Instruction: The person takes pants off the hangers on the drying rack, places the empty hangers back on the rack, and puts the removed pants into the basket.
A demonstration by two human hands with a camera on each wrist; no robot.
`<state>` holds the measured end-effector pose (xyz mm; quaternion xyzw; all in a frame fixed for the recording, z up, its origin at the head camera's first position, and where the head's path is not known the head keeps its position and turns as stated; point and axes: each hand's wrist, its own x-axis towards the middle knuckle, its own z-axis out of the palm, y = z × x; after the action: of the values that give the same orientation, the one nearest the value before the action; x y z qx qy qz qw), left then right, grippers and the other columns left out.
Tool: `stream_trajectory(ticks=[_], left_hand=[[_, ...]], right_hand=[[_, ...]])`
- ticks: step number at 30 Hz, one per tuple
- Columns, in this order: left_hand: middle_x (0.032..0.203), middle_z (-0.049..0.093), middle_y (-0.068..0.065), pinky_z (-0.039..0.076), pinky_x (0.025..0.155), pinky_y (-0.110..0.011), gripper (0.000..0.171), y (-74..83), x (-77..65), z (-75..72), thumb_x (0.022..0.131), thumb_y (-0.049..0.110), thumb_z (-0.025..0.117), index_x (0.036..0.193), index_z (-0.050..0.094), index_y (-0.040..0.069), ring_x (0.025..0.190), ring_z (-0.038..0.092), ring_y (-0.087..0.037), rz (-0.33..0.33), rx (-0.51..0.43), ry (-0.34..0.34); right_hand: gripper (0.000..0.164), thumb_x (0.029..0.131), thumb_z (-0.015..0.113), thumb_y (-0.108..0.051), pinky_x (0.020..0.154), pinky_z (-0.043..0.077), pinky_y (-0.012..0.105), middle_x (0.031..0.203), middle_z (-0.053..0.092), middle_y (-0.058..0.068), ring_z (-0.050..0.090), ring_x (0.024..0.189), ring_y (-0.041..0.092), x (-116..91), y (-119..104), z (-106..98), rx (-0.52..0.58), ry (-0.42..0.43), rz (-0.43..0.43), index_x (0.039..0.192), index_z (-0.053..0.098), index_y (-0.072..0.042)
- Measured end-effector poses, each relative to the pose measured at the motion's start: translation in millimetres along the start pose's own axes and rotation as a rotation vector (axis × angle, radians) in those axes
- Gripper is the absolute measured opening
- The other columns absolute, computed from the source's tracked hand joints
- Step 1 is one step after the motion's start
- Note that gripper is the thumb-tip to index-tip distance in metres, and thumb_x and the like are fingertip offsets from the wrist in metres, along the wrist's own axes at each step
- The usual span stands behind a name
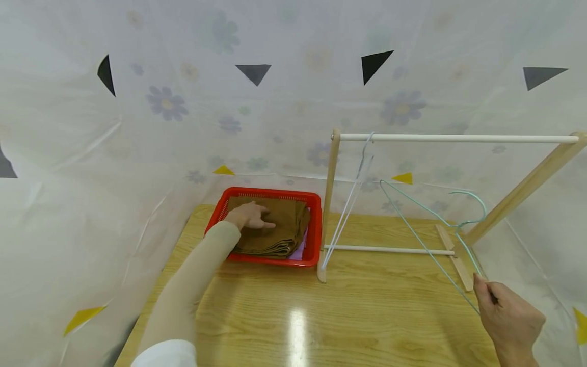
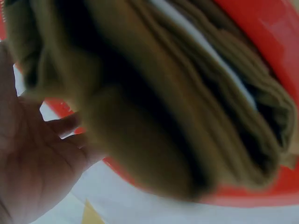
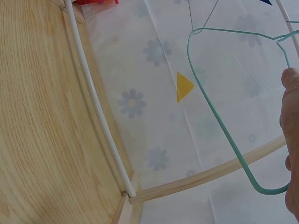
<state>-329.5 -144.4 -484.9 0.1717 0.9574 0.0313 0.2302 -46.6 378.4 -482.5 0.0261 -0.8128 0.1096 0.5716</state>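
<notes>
My left hand (image 1: 251,215) reaches over a stack of folded brown cloth (image 1: 279,214), its thumb and index finger spread apart. In the left wrist view the palm of that hand (image 2: 42,158) faces the blurred brown cloth (image 2: 140,93), and its fingertips are partly hidden behind a fold. The stack lies in a red plastic basket (image 1: 317,239). My right hand (image 1: 511,316) grips one end of a mint-green wire hanger (image 1: 422,244), whose hook points up in the head view. The same hand (image 3: 292,126) and hanger (image 3: 219,116) show in the right wrist view.
A wooden rack with a white rail (image 1: 458,138) stands right of the basket on the wooden table (image 1: 348,316). A pale hanger (image 1: 350,204) hangs at its left end. Purple cloth (image 1: 300,250) shows under the brown stack. Flower-patterned sheeting (image 1: 293,112) surrounds the table.
</notes>
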Motion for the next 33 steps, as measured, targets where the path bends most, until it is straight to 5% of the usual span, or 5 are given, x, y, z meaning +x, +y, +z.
stream_trajectory(ticks=[20, 33], left_hand=[[0.162, 0.016, -0.019, 0.028, 0.115, -0.059, 0.078, 5.8, -1.3, 0.1, 0.087, 0.071, 0.049, 0.151, 0.034, 0.028, 0.151, 0.014, -0.036, -0.046, -0.013, -0.048], [0.162, 0.022, -0.014, 0.028, 0.115, -0.058, 0.092, 7.3, -5.1, -10.5, 0.083, 0.077, 0.047, 0.154, 0.026, 0.021, 0.149, 0.023, -0.036, -0.005, -0.009, 0.064]], right_hand=[[0.066, 0.097, 0.053, -0.043, 0.032, 0.008, 0.022, 0.036, 0.038, 0.006, 0.015, 0.036, -0.007, 8.2, -10.6, -3.6, 0.001, -0.013, -0.009, 0.044, 0.042, -0.006], [0.067, 0.097, 0.052, -0.044, 0.033, 0.009, 0.022, 0.038, 0.042, 0.011, 0.018, 0.032, 0.001, 16.4, -15.9, -11.7, -0.009, -0.011, -0.015, 0.046, 0.045, -0.002]])
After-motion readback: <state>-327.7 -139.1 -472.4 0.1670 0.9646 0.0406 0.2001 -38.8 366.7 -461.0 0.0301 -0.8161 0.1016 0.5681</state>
